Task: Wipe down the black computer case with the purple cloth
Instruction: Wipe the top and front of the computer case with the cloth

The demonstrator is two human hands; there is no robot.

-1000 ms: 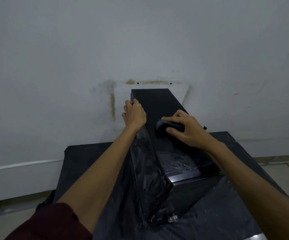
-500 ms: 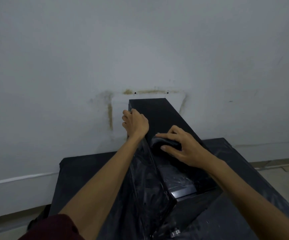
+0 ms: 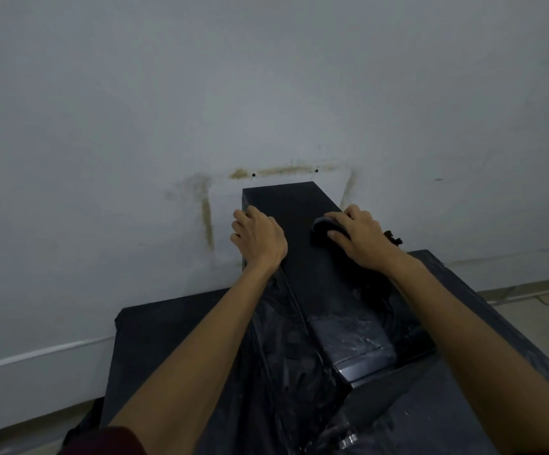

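The black computer case (image 3: 299, 224) stands upright on a black-covered table (image 3: 168, 339), its narrow top running away from me toward the wall. My left hand (image 3: 260, 239) grips the top's left edge, fingers curled over it. On the right side of the top, my right hand (image 3: 357, 238) presses a bunched dark cloth (image 3: 322, 232); the cloth looks nearly black in this light and is mostly hidden under my fingers. Shiny plastic film (image 3: 352, 336) covers the near end of the case.
A pale wall (image 3: 266, 93) with brown stain marks rises right behind the case. Crumpled black plastic wrap (image 3: 286, 372) lies around the case base on the table. Beige floor (image 3: 529, 326) shows at the right, beyond the table edge.
My right hand has slid the cloth from the middle of the case top toward the right edge and farther from me. The left hand keeps its grip on the left edge.
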